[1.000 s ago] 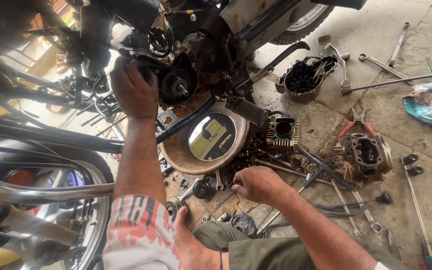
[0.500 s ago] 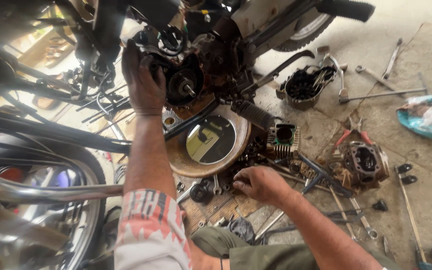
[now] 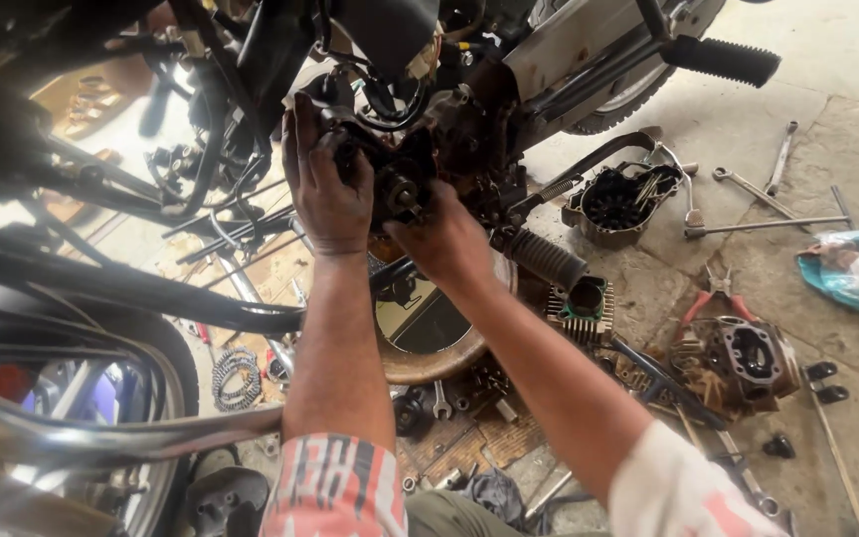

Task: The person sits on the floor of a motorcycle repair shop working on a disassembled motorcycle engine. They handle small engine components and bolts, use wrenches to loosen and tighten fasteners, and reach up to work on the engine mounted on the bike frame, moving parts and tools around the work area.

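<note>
I see the left hand (image 3: 328, 189) wrapped over the left side of the dark engine part (image 3: 390, 179) on the motorcycle, fingers curled and pressed against the metal, thumb across its face. The right hand (image 3: 446, 239) comes up from below and cups the lower right of the same part; its fingers are hidden behind the casing, so I cannot tell how tightly that grip closes. The part sits in the engine bay just under the frame, its round hub facing toward me; I cannot make out a clear long axis.

Just beneath both wrists lies one round metal pan (image 3: 429, 358) on the floor (its inside gleams). To the right stands one finned cylinder block (image 3: 581, 303), then one cylinder head (image 3: 743, 358) with red-handled pliers (image 3: 703, 298) touching it. One open engine cover (image 3: 613, 204) rests farther back, near several long wrenches (image 3: 758, 189). A blue bag (image 3: 852, 273) lies at the right edge.
</note>
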